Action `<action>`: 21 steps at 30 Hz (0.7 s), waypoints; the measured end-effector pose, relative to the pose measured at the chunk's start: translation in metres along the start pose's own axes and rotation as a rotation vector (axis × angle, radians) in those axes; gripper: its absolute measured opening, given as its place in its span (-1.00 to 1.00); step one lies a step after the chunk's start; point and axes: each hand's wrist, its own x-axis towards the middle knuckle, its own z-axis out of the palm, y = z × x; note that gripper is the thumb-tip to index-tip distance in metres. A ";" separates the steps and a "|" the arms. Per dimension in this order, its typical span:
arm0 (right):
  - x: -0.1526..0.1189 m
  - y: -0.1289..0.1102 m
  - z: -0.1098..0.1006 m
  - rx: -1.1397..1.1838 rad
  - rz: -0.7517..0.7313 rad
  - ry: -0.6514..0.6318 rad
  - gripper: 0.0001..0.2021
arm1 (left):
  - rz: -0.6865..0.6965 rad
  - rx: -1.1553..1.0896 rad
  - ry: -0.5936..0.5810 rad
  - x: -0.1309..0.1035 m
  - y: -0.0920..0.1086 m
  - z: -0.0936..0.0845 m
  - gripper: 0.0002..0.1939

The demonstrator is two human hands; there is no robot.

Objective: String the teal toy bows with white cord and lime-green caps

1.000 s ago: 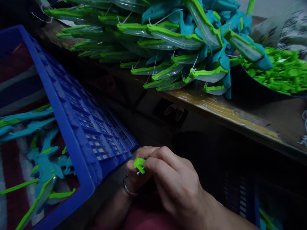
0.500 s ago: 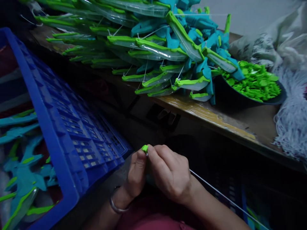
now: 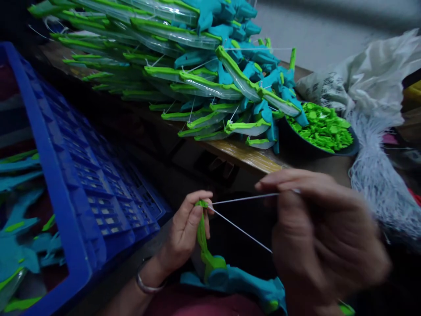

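Observation:
My left hand (image 3: 186,226), closed, grips the tip of a green limb on a teal-and-green plastic toy bow (image 3: 235,281). The bow's teal body lies across my lap, partly hidden by my right hand. From the gripped tip a white string (image 3: 243,199) runs rightward in two strands. One strand reaches the fingertips of my right hand (image 3: 322,232), which pinches it and is slightly blurred. The other strand slants down and disappears behind that same hand.
Many similar toy bows (image 3: 210,87) are stacked on the workbench (image 3: 253,160). Beside them stands a dark bowl (image 3: 304,147) of small green parts (image 3: 324,127). Loose white strings (image 3: 378,175) hang by a white sack (image 3: 365,79). At left is a blue crate (image 3: 59,175) holding more bows.
My right hand has moved away from my left, up and to the right, drawing the string out. The toy bow, hidden before except its green tip, now shows. The view has shifted slightly.

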 end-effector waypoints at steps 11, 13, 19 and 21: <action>-0.061 0.019 0.032 0.010 -0.052 -0.336 -0.88 | 0.004 0.135 0.117 -0.007 0.002 0.000 -0.86; -0.063 0.017 0.033 0.038 0.002 -0.339 -0.89 | 0.003 0.166 0.109 -0.009 0.004 -0.001 -0.85; -0.063 0.023 0.034 0.376 0.421 -0.292 -0.92 | -0.069 0.016 -0.014 -0.013 0.005 -0.003 -0.85; -0.064 0.024 0.036 0.533 0.578 -0.297 -0.84 | -0.085 -0.044 -0.062 -0.013 0.003 -0.004 -0.84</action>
